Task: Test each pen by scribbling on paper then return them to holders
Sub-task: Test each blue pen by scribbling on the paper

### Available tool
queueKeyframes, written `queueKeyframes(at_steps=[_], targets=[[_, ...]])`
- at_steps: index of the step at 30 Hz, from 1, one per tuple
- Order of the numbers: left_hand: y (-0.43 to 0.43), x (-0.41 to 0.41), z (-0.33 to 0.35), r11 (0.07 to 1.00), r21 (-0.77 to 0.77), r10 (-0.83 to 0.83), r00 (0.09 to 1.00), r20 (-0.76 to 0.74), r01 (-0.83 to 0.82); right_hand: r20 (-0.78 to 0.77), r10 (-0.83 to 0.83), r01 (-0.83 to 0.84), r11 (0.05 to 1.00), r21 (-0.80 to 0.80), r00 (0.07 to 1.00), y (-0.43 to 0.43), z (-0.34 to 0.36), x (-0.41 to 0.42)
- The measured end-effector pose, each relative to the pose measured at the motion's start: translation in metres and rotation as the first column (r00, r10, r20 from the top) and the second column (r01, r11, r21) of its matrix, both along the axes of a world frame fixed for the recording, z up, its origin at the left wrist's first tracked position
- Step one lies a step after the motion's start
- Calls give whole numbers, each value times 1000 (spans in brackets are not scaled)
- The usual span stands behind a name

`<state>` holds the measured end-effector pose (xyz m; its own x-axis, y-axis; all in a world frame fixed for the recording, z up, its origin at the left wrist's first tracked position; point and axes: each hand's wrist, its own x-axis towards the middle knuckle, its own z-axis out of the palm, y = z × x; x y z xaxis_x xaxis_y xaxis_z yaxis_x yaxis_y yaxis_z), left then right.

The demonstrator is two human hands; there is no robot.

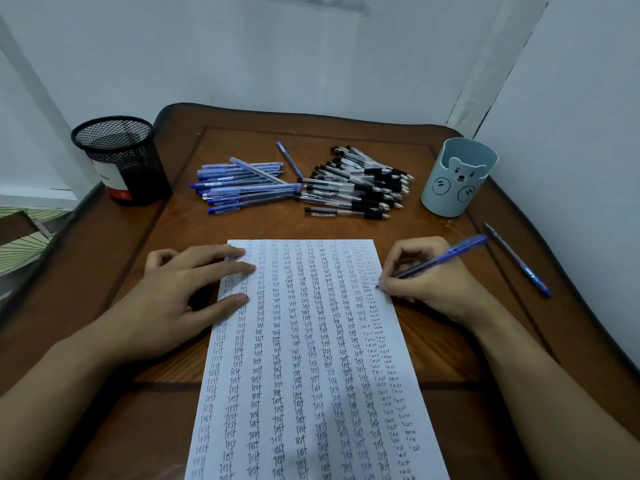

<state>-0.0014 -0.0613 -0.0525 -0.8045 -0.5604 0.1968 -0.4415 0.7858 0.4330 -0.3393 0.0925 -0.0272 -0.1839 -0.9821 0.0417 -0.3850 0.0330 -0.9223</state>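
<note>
A white sheet of paper (pixel 304 358), covered in columns of the word "test", lies in the middle of the wooden table (pixel 173 223). My left hand (pixel 180 292) rests flat on the sheet's upper left edge with its fingers straight. My right hand (pixel 429 275) grips a blue pen (pixel 446 256) in a writing hold, its tip touching the paper's right margin. Behind the paper lie a pile of blue pens (pixel 239 185) and a pile of black clear-barrelled pens (pixel 360 183). A black mesh holder (pixel 121 161) stands at the back left, a light blue bear holder (pixel 459 176) at the back right.
One loose blue pen (pixel 517 259) lies on the table to the right of my right hand. Another single blue pen (pixel 289 159) lies between the two piles. White walls close in behind and to the right of the table.
</note>
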Motion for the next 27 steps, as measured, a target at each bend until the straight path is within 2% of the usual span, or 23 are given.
queueKeyframes(at_steps=[27], targets=[[1, -1, 1, 1000, 1, 2, 1000, -6, -2, 29, -64, 63, 998, 29, 998, -1, -2, 4]])
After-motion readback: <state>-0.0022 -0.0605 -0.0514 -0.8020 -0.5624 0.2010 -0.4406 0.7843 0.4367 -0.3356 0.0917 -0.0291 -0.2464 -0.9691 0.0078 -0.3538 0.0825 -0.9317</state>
